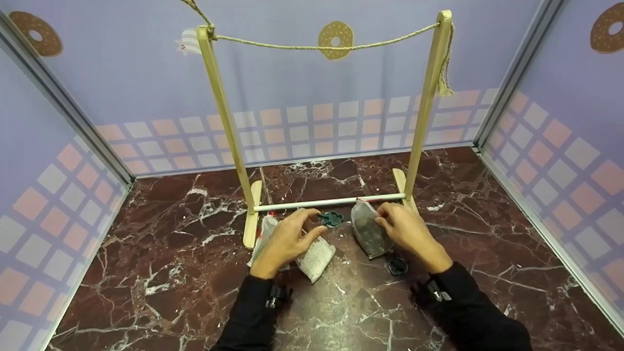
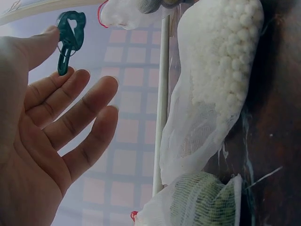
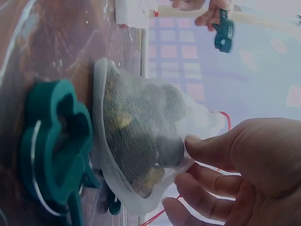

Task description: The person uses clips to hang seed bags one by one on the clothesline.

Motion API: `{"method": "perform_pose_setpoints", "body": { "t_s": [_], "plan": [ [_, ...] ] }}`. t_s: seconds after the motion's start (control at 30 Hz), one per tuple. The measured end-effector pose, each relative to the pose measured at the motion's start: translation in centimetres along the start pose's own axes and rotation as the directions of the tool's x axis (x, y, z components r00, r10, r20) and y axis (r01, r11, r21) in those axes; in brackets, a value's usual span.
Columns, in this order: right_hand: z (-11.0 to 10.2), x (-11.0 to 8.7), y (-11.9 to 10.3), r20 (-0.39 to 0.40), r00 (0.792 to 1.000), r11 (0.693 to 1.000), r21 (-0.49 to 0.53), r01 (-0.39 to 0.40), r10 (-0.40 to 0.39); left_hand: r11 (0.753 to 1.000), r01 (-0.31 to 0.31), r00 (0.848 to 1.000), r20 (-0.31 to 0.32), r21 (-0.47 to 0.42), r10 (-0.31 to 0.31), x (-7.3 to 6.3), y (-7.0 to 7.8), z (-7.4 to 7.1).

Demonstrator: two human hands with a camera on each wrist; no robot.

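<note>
Both busy: our left hand [image 1: 288, 239] pinches a green clip [image 1: 332, 219], our right hand [image 1: 408, 230] pinches the dark-filled mesh bag [image 1: 368, 231] near the white rod [image 1: 317, 203]. Fingertip-only hold, so the bag's weight could slip it loose.

Soft light — hazy wrist views

I had both arms [image 1: 251, 312] stretched forward and apart, the left hand [image 1: 291, 234] in a light pinch of thumb and forefinger with its other fingers loosely fanned, the right hand [image 1: 408, 228] pinching with bent fingers.
</note>
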State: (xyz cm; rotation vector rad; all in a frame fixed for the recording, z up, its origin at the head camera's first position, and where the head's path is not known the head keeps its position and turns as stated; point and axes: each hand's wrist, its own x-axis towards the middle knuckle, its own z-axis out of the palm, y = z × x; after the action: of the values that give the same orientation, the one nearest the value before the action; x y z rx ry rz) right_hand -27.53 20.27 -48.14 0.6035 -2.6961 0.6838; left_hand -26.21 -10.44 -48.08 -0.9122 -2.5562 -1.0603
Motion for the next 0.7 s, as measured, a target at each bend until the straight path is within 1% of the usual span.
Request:
{"method": "perform_pose_setpoints", "body": {
  "t_s": [0.17, 0.27, 0.33, 0.43, 0.53, 0.6, 0.7],
  "plan": [
    [-0.2, 0.3, -0.4, -0.004, 0.999, 0.999, -0.031, 0.032, -0.032, 0.999, -0.027, 0.999, -0.017, -0.019, 0.027, 0.4, 0.3, -0.4],
    [-0.9, 0.5, -0.7, -0.022, 0.998, 0.998, -0.046, 0.050, -0.051, 0.999, -0.047, 0.999, -0.025, -0.008, 0.047, 0.9, 0.6, -0.9],
    [-1.6, 0.7, -0.8, -0.034, 0.998, 0.997, -0.056, 0.054, -0.056, 0.998, -0.056, 0.998, -0.022, -0.016, 0.055, 1.4, 0.8, -1.4],
    [-2.9, 1.1, -0.9, -0.032, 0.998, 0.997, -0.068, 0.046, -0.048, 0.999, -0.037, 0.999, 0.003, -0.037, 0.037, 2.1, 1.4, -2.5],
    [-4.5, 1.6, -1.1, -0.015, 0.999, 0.998, -0.063, 0.029, -0.030, 1.000, -0.024, 0.999, 0.020, -0.019, 0.025, 3.0, 2.2, -3.8],
    [-5.7, 2.1, -1.3, -0.017, 1.000, 0.998, -0.059, 0.021, -0.022, 0.999, -0.041, 0.999, 0.013, 0.006, 0.041, 3.7, 2.8, -4.7],
    [-7.5, 2.9, -1.5, -0.054, 0.998, 0.997, -0.067, 0.031, -0.035, 0.994, -0.094, 0.995, -0.011, 0.057, 0.095, 5.0, 3.7, -6.2]
  ]
}}
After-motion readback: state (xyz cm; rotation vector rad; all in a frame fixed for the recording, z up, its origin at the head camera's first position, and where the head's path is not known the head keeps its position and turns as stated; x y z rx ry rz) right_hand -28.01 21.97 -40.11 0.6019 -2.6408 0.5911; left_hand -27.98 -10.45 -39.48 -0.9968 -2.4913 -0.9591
